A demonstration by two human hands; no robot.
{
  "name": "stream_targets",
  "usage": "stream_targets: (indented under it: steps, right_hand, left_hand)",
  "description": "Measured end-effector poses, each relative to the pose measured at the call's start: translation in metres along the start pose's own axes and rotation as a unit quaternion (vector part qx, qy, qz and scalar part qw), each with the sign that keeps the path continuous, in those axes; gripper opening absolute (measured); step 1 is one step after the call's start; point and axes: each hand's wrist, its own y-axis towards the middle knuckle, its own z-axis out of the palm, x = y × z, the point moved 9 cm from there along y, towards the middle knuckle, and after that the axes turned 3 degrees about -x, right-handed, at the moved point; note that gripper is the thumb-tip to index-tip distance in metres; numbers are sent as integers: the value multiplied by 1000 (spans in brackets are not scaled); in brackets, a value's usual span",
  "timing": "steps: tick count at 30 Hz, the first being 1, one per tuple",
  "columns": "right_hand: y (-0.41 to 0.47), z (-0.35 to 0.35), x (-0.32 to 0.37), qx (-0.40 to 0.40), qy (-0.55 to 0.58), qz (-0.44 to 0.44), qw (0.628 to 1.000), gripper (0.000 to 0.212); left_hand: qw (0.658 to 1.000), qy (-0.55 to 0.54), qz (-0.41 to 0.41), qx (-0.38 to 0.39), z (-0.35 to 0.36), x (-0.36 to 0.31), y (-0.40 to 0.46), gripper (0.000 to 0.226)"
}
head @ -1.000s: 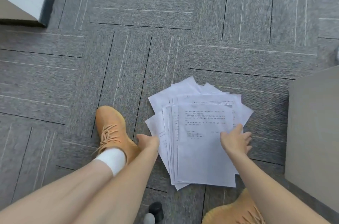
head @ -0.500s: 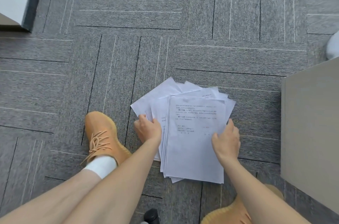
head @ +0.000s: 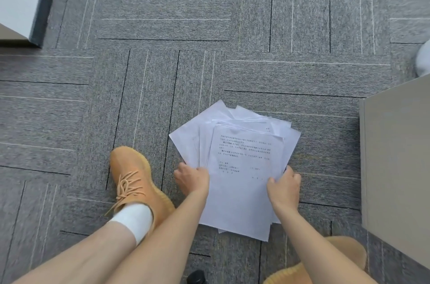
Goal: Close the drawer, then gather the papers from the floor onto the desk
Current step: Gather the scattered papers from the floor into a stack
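A loose stack of white printed papers (head: 242, 167) lies on the grey carpet, sheets fanned out at the far end. My left hand (head: 192, 178) grips the stack's left edge, thumb on top. Gripping the right edge is my right hand (head: 282, 185). Both hands squeeze the sheets together from the sides. The near end of the stack still rests on the carpet. No drawer front shows.
A beige cabinet side (head: 395, 167) stands at the right. My orange shoes (head: 135, 181) flank the papers, the other shoe (head: 325, 262) at the bottom right. A white wall and dark skirting (head: 39, 2) sit at the top left. A small black object (head: 196, 278) lies at the bottom edge.
Both hands moved in from resting on the spread sheets to gripping the stack's two side edges. The fanned papers have been pushed together into a narrower pile.
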Motion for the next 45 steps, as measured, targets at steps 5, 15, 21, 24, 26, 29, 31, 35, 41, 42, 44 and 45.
stream_targets:
  steps: [5,15,21,24,26,29,31,35,41,42,44,45]
  right_hand:
    - [-1,5,-2,6,61,42,997,63]
    - [-4,6,3,8,-11,39,999,48]
    - [0,9,2,47,-1,46,998,41]
    - [1,7,0,48,14,57,997,35]
    - [0,7,0,52,23,65,996,35]
    - [-1,7,2,61,24,64,996,37]
    - [-1,7,2,61,32,66,995,35]
    - [-2,6,-2,82,63,90,991,32]
    - [-12,-7,10,201,180,113,956,29]
    - [-17,-12,17,223,213,119,944,28]
    - [-27,-28,36,240,257,112,929,27]
    - [-32,-41,49,239,264,99,929,25]
  left_hand:
    - [998,-27,-37,34,-1,5,-1,44]
    - [981,-63,17,184,8,5,-4,21]
    - [952,-117,-4,284,21,10,-9,35]
    - [949,-131,-1,287,23,8,-12,36]
    - [948,-130,25,289,23,0,-17,31]
    - [938,-153,50,307,28,-11,-26,37]
    - [933,-169,50,313,32,-14,-28,47]
    - [931,-167,-5,325,33,-3,-26,40]
    - [896,-206,-46,391,-2,-16,-22,54]
    - [889,-216,-43,400,-12,-23,-23,59]
    - [877,-232,-32,420,-33,-43,-28,61]
    - [874,-236,-25,423,-46,-53,-32,60]
